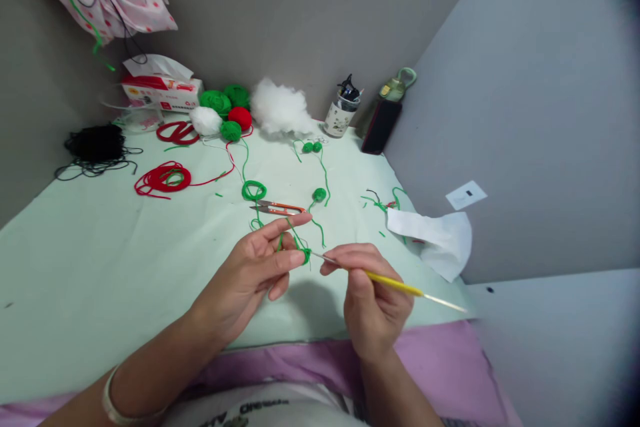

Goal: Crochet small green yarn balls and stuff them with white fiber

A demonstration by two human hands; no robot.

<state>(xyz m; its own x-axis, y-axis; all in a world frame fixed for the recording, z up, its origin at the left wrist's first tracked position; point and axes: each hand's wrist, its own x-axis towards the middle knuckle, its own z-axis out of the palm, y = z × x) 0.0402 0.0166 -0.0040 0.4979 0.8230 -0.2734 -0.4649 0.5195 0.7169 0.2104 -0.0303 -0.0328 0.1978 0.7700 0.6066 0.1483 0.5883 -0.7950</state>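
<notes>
Between thumb and fingers, my left hand [260, 265] pinches a small green crochet piece [307, 255], and green yarn runs over its raised index finger. My right hand [373, 293] grips a crochet hook [393, 282] with a yellow handle like a pen. The hook's thin metal tip reaches the green piece; whether it sits inside a loop is too small to tell. Just beyond my left fingers lie orange-handled thread snips [280, 208] and a loose coil of green yarn [254, 191]. A small green crocheted ball [319, 195] with a yarn tail rests behind the hands.
Yarn balls [215, 103], white stuffing [281, 107] and a tissue box [163, 90] line the back wall. Red yarn [173, 177] and black yarn [95, 143] lie left. A pen cup [343, 113], a phone [382, 127] against a bottle [395, 89], and white paper [435, 237] stand or lie right.
</notes>
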